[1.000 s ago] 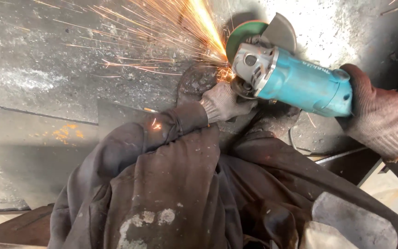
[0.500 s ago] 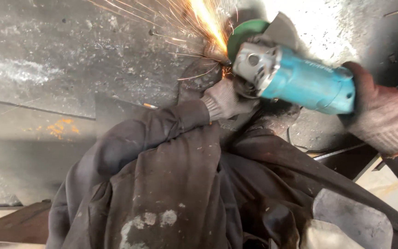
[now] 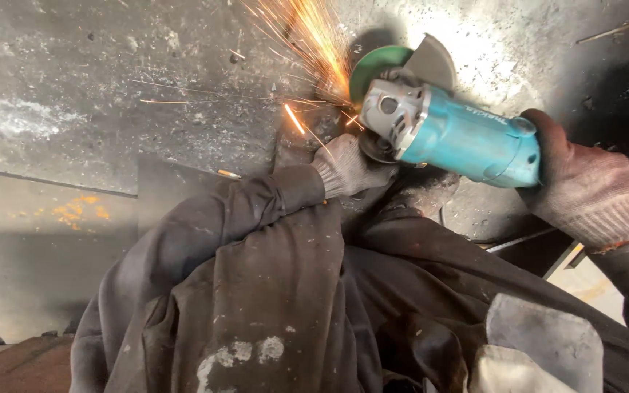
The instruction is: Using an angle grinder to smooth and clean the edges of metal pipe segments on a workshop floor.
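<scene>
A teal angle grinder with a green disc and a grey guard runs against a grey steel plate, throwing orange sparks up and to the left. My right hand, in a dark knit glove, is closed around the grinder's rear body. My left hand, in a grey glove, grips under the grinder's metal head, where a side handle seems to be. My dark sleeves and jacket fill the lower middle of the view.
The steel plate has a step edge on the left, with a lower sheet marked by orange specks. A thin rod lies below the grinder. Dark metal pieces lie at the right edge.
The grinder has shifted slightly right and down in view. The spark stream has narrowed and now shoots more steeply upward. Both hands keep their grip.
</scene>
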